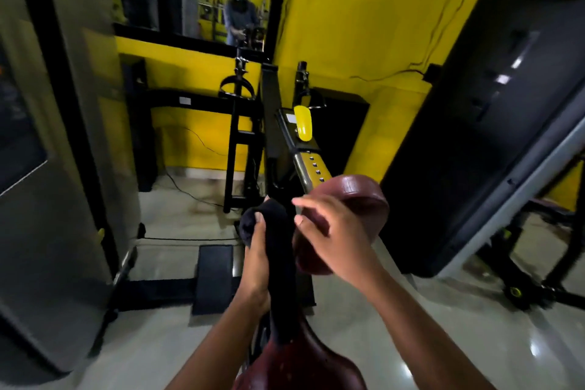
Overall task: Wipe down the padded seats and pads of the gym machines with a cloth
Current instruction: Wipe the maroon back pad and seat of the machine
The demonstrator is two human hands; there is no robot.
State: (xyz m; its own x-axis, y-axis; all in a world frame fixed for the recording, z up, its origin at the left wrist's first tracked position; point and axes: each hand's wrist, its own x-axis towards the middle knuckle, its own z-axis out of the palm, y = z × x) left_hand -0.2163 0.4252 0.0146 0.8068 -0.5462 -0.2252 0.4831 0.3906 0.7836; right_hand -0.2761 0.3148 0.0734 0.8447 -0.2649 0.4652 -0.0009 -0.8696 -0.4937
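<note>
Centrally, left grip (258,258) curls around a bunched black cloth (278,244) just beside the rounded maroon pad (364,196); right grip (335,233), fingers loosely extended, holds nothing, over that pad.

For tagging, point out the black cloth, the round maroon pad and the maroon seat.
black cloth (283,263), head view, its middle stretch.
round maroon pad (357,190), head view, top face.
maroon seat (300,364), head view, front part.

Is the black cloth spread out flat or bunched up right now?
Bunched up. The left hand grips the black cloth as a wad, and the rest hangs in a narrow rope down toward the maroon seat.
</note>
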